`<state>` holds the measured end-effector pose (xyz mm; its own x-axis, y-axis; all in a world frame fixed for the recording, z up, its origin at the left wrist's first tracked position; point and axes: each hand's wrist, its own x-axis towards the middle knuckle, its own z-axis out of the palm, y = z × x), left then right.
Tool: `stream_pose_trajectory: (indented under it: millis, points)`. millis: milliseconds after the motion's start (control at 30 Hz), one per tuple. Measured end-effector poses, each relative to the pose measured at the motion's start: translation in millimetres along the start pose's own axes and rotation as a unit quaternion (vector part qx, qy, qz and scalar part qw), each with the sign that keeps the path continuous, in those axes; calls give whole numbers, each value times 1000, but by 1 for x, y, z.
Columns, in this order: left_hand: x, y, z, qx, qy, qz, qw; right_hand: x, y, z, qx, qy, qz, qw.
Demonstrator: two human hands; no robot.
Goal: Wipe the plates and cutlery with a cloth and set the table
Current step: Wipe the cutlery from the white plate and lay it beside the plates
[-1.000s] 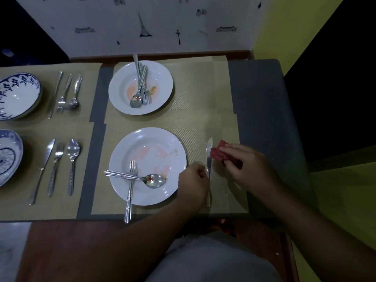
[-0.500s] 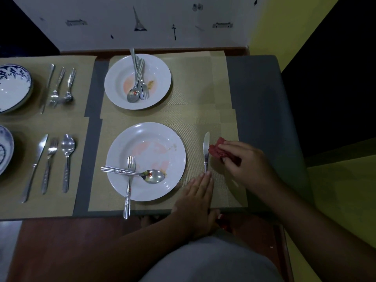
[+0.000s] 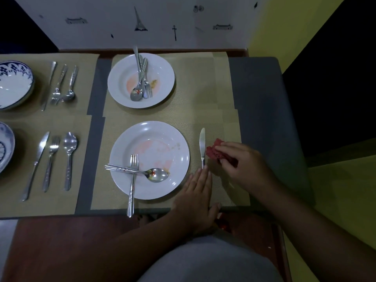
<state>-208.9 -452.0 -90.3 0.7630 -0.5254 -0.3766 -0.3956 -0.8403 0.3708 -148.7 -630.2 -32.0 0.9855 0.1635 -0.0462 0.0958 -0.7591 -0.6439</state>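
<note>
A white plate [image 3: 162,137] smeared with red sauce lies on the near placemat [image 3: 221,127], with a fork [image 3: 132,180] and a soiled spoon [image 3: 142,173] crossed on it. Right of the plate lies a knife [image 3: 202,145]. My left hand [image 3: 198,197] rests flat on the mat with straight fingers over the knife's handle end. My right hand [image 3: 242,161] grips a crumpled red cloth [image 3: 213,152] just right of the knife blade. A second dirty plate [image 3: 162,78] farther back holds its own cutlery [image 3: 141,78].
To the left, two placemats carry blue-patterned bowls [image 3: 14,84] and laid-out cutlery sets [image 3: 50,159]. The grey table [image 3: 260,102] ends at a wall [image 3: 183,23] behind and at its front edge near my lap.
My left hand let go of the knife, opened and slid back towards the table edge. The knife now lies flat beside the plate. My right hand stays put with the cloth.
</note>
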Motion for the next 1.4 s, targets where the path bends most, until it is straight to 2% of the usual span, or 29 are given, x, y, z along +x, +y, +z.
stream_pose_trajectory:
  millis: [233, 367, 533, 600, 700, 800, 867, 1100, 1233, 1400]
  points:
    - [-22, -11, -25, -24, 100, 10, 995, 9, -18, 5, -7, -9, -34, 999]
    - [-40, -34, -42, -26, 144, -23, 989, 15, -41, 15, -9, -11, -60, 998]
    - [-59, -85, -57, -26, 147, -70, 986, 21, -73, 36, -15, -7, -106, 994]
    - [-66, -109, -63, 30, 154, -70, 985, 24, -84, 47, -10, -7, -126, 992]
    - [-75, -147, -66, 119, 124, -82, 982, 27, -99, 60, -11, -9, -145, 989]
    - [-81, -169, -68, 149, 84, -86, 981, 29, -111, 71, -19, 0, -157, 987]
    - [-83, -176, -70, 140, 83, -86, 983, 29, -117, 75, -24, 9, -163, 986]
    - [-82, -193, -74, 93, 159, -29, 983, 28, -132, 77, -36, 20, -162, 986]
    - [-78, -195, -78, 96, 182, -20, 978, 27, -135, 79, -43, 8, -137, 990]
    - [-74, -192, -81, 63, 169, -31, 983, 26, -135, 85, -49, 2, -114, 992]
